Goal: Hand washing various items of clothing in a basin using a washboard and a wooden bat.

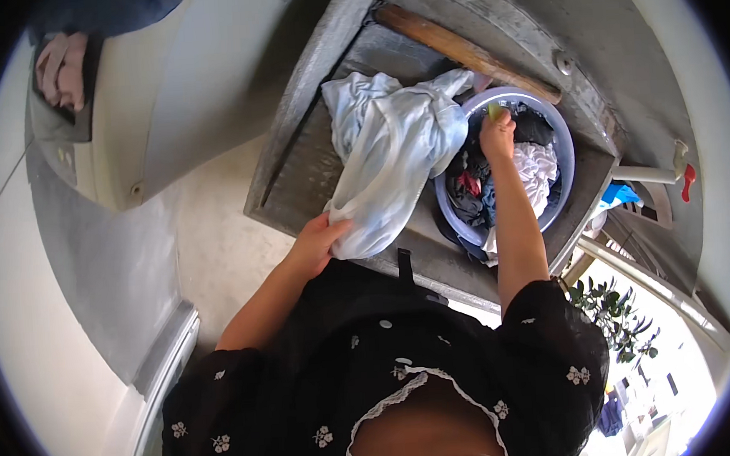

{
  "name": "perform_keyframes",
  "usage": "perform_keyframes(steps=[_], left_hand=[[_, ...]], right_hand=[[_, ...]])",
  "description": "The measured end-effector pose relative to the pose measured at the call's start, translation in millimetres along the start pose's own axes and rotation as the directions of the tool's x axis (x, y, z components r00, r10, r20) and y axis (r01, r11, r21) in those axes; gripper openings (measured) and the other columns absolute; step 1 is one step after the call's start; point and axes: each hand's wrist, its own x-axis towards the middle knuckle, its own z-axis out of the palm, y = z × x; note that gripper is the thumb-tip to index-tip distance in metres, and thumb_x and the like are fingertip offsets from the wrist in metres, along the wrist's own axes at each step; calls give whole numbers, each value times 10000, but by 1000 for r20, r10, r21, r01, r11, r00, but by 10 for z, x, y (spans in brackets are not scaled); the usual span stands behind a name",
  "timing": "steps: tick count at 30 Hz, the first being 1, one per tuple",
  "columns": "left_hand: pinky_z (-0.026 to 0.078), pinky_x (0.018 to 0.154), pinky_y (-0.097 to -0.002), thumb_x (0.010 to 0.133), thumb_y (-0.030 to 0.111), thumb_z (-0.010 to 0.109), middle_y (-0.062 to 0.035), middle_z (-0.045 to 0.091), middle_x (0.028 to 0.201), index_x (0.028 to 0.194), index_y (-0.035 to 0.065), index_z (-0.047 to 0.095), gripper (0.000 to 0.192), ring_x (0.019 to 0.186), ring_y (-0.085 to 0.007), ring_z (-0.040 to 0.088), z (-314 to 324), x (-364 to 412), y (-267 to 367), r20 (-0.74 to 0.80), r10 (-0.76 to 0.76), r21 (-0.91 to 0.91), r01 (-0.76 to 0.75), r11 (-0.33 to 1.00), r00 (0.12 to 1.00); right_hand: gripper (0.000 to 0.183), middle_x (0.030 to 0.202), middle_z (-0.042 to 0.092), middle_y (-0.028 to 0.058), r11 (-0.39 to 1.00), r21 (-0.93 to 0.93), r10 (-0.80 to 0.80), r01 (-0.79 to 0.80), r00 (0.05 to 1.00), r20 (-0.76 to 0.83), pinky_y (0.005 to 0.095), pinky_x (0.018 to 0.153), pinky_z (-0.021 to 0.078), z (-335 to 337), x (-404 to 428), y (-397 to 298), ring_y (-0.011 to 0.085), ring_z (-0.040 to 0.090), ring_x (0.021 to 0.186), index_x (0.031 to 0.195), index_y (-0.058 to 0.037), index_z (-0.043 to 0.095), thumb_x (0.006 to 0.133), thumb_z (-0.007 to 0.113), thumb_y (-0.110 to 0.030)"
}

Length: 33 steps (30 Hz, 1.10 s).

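My left hand [311, 247] pinches the near end of a wet, pale white-and-blue garment [401, 150], which lies spread over the grey stone washing slab [304, 159]. To the right stands a round plastic basin [564, 147] full of clothes. My right hand [498, 137] reaches into its far side, closed around a small yellow-green piece, possibly a bar of soap [494, 111], mostly hidden by the fingers. Below that hand sit dark clothes [534, 127], a crumpled white cloth [535, 164] and a bit of red cloth [469, 184].
A wooden bar [454, 47] lies along the slab's back. Raised edges border the slab. On the right, a white pipe [644, 174] leads to a red-handled tap [688, 183]. A pale appliance [199, 81] at left has pink cloth [62, 71] in its opening. A leafy plant [615, 319] shows lower right.
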Motion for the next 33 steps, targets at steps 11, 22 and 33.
perform_keyframes(steps=[11, 22, 33], left_hand=[[431, 857, -304, 840, 128, 543, -110, 573, 1054, 1129, -55, 486, 347, 948, -174, 563, -335, 47, -214, -39, 25, 63, -22, 998, 999], [406, 818, -264, 850, 161, 518, -91, 581, 1014, 1114, -50, 507, 337, 908, -133, 546, -234, 9, -153, -42, 2, 43, 0, 999, 999], [390, 883, -275, 881, 245, 484, -83, 534, 1102, 1213, 31, 427, 399, 1009, -162, 511, 93, 109, 379, -62, 147, -79, -151, 985, 987]], right_hand=[[452, 1174, 432, 81, 471, 38, -844, 881, 438, 309, 418, 857, 372, -198, -1743, -1794, 292, 455, 1002, 1248, -238, 429, 802, 484, -288], [404, 1155, 431, 110, 915, -4, -397, 403, 904, 160, 426, 796, 446, 340, -379, -2041, 294, 487, 1022, 1170, -176, 463, 782, 520, -276], [270, 941, 566, 161, 896, 83, -416, 437, 756, 505, 388, 742, 463, -566, -954, -1698, 308, 578, 836, 1026, -44, 536, 775, 506, -140]])
